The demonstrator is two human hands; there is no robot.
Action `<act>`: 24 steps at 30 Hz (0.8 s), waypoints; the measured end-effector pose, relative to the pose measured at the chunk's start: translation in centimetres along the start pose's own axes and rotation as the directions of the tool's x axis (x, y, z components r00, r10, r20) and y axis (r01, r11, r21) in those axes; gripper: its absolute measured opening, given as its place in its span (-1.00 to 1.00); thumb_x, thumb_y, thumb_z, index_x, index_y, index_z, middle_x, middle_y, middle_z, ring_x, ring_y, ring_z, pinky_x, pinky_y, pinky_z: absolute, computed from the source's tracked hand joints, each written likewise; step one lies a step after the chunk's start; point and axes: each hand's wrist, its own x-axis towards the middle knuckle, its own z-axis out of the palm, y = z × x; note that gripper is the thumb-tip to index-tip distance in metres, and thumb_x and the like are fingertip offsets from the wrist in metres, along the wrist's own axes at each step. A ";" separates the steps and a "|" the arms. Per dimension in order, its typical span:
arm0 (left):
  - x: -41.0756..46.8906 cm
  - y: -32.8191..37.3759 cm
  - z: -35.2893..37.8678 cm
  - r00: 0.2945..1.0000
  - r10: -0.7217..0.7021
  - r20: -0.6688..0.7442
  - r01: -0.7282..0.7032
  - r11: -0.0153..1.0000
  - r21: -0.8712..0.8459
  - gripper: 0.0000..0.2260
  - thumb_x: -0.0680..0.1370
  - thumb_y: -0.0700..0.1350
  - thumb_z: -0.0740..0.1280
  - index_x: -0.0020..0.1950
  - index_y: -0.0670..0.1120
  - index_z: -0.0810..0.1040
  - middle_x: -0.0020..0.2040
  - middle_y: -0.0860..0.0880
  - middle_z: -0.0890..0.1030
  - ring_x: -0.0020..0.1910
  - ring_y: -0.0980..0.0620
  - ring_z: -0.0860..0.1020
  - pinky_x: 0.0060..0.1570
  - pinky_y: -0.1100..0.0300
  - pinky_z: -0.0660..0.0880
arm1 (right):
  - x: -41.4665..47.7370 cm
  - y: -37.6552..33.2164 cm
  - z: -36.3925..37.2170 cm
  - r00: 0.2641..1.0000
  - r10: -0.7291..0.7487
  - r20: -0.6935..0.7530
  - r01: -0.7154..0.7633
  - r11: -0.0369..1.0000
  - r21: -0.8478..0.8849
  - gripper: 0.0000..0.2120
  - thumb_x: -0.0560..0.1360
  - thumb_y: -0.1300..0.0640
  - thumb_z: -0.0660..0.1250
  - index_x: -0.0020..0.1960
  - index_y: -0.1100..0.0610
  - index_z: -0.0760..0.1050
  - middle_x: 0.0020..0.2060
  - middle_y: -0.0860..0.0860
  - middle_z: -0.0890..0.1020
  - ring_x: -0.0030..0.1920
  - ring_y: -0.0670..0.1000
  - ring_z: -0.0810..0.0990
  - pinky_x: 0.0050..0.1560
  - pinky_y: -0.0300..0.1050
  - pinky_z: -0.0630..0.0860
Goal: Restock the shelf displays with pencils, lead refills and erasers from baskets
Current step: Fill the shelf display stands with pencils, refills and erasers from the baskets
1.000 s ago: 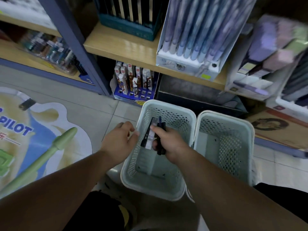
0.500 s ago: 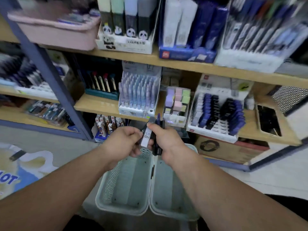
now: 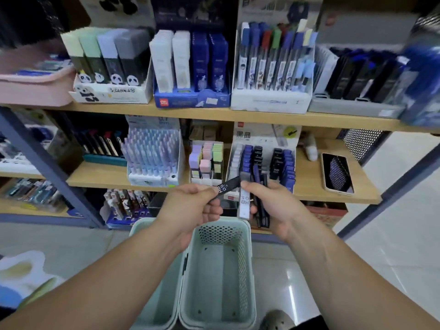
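Note:
My left hand pinches one black lead refill case that points up and right. My right hand grips a bundle of lead refill cases, one white marked HB and several dark blue and black ones. Both hands are held in front of the lead refill display on the middle shelf, whose rows hold white, blue and black cases. Two pale green baskets stand on the floor below, the right basket looking bare inside and the left basket partly hidden by my left arm.
A phone lies on the middle shelf right of the display. Left of it stand an eraser box and a pastel pen display. The upper shelf carries more boxed stationery and a pink tub.
My view rose from the baskets to the shelves. Both hands lifted out of the basket, and my left hand has drawn one black case away from the bundle in my right hand.

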 end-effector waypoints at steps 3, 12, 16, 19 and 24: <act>1.1 -0.5 2.0 0.999 0.014 -0.035 -0.015 1.000 -0.020 -0.92 0.56 -0.22 0.42 -0.07 -0.23 0.62 -0.32 -0.13 0.61 -0.39 -0.01 0.60 -0.31 0.14 0.60 | 0.8 0.1 -2.6 1.000 0.020 -0.003 -0.020 1.000 0.001 -0.85 0.52 0.18 0.45 0.07 0.19 0.60 -0.35 0.06 0.56 -0.50 -0.05 0.39 -0.44 -0.20 0.42; 5.4 -1.0 6.4 0.990 0.137 -0.016 -0.133 0.982 0.134 -0.91 0.61 -0.24 0.34 -0.02 -0.17 0.63 -0.27 -0.14 0.60 -0.31 0.00 0.57 -0.22 0.13 0.61 | 3.3 -0.8 -7.6 0.999 0.039 -0.024 -0.037 0.998 0.049 -0.85 0.54 0.17 0.44 0.06 0.23 0.61 -0.26 0.14 0.56 -0.49 -0.04 0.39 -0.47 -0.20 0.42; 7.3 -0.4 7.1 0.966 0.258 -0.018 -0.242 0.928 0.282 -0.95 0.56 -0.23 0.42 -0.06 -0.22 0.62 -0.30 -0.17 0.61 -0.35 0.00 0.59 -0.23 0.12 0.61 | 3.9 -1.4 -8.7 0.998 0.054 0.018 -0.055 0.995 0.080 -0.87 0.53 0.17 0.46 0.04 0.17 0.57 -0.30 0.10 0.58 -0.48 -0.05 0.39 -0.42 -0.16 0.42; 7.9 0.4 7.8 0.949 0.314 0.008 -0.299 0.895 0.330 -0.92 0.53 -0.24 0.45 -0.09 -0.22 0.58 -0.32 -0.16 0.59 -0.39 0.01 0.60 -0.30 0.14 0.60 | 4.0 -1.9 -9.5 0.999 0.042 -0.021 -0.040 0.996 0.080 -0.82 0.50 0.17 0.49 0.07 0.17 0.59 -0.33 0.05 0.61 -0.49 -0.06 0.39 -0.42 -0.18 0.43; 8.6 1.3 9.4 0.921 0.383 0.074 -0.374 0.814 0.444 -0.93 0.54 -0.19 0.45 -0.13 -0.06 0.64 -0.32 -0.07 0.63 -0.32 -0.02 0.62 -0.23 -0.02 0.61 | 4.0 -2.5 -10.7 0.994 0.025 -0.108 -0.012 0.993 0.119 -0.78 0.50 0.16 0.50 0.11 0.16 0.59 -0.34 0.05 0.59 -0.52 -0.07 0.39 -0.47 -0.22 0.44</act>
